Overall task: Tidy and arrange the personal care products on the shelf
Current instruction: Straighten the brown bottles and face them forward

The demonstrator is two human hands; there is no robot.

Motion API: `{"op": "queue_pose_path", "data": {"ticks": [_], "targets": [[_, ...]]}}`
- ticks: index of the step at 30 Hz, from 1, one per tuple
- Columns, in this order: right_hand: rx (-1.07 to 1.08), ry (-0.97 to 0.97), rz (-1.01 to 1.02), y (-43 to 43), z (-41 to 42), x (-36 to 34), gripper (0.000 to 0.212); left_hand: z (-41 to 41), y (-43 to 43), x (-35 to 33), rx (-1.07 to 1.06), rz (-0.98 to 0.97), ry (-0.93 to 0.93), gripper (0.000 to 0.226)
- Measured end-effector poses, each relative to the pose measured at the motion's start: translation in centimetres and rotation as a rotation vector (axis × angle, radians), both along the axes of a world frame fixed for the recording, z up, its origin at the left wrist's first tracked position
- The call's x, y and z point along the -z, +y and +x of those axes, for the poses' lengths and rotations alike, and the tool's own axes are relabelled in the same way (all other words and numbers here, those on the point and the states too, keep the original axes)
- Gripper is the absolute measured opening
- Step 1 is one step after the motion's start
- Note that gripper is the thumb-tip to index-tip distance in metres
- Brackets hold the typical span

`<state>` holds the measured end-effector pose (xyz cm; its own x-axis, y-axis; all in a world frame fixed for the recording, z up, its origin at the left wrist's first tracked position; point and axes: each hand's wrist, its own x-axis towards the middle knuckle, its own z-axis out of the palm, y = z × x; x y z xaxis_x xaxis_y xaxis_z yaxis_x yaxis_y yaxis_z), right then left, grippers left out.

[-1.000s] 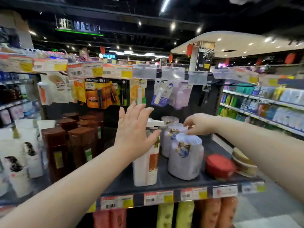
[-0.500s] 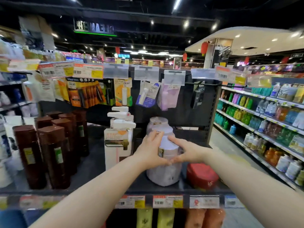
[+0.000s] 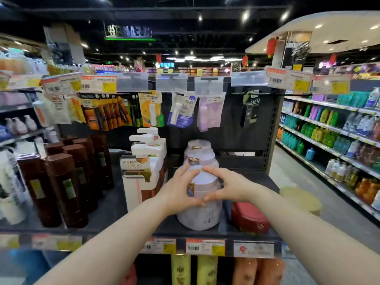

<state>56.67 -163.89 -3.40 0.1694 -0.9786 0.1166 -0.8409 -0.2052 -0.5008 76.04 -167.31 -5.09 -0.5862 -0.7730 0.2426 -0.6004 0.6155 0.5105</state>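
Note:
A pale lilac jar point(image 3: 202, 212) with a round lid stands at the front of the dark shelf point(image 3: 115, 204). My left hand point(image 3: 178, 189) grips its left side and my right hand point(image 3: 226, 187) grips its right side, fingers curled round the lid. Two more lilac jars point(image 3: 200, 152) stand in a row right behind it. White pump bottles point(image 3: 144, 173) stand to the left of the jars. A red tub point(image 3: 249, 220) lies to the right of the held jar.
Brown bottles point(image 3: 63, 182) fill the shelf's left part, with white bottles point(image 3: 9, 194) further left. Carded products point(image 3: 150, 109) hang above on hooks. A yellow tub point(image 3: 301, 199) sits at the shelf's right end. An aisle with stocked shelves point(image 3: 333, 145) runs along the right.
My left hand left the white pump bottle and joined my right hand on the front lilac jar. My view moved closer and lower to the shelf.

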Motion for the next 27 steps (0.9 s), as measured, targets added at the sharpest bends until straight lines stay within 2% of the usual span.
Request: {"op": "queue_pose_path", "data": {"ticks": [6,8,9,12,15,23,25,27], "targets": [[0.012,-0.058,0.094,0.5,-0.7,0.7,0.107,0.0,-0.5,0.4,-0.02,0.017,0.053,0.095],[0.009,-0.067,0.109,1.3,-1.7,1.1,0.103,0.0,-0.6,0.6,-0.02,0.021,0.06,0.098],[0.04,-0.021,0.095,1.9,-2.4,1.5,0.098,0.0,-0.7,0.7,-0.027,0.017,0.069,0.098],[0.196,0.308,0.096,3.5,-4.3,3.6,0.083,-0.2,-0.7,1.1,-0.056,-0.02,0.112,0.093],[0.217,0.417,0.146,4.2,-4.8,6.3,0.073,-0.2,-0.9,1.5,-0.064,-0.024,0.14,0.091],[0.138,0.41,0.082,4.0,-5.5,6.8,0.067,-0.4,-0.9,1.6,-0.065,-0.016,0.159,0.088],[0.113,0.347,0.064,4.3,-5.5,6.4,0.065,-0.4,-0.8,1.6,-0.072,-0.023,0.156,0.089],[0.087,0.206,-0.035,5.0,-6.0,5.3,0.058,-0.4,-0.8,1.5,-0.071,-0.015,0.155,0.09]]}}
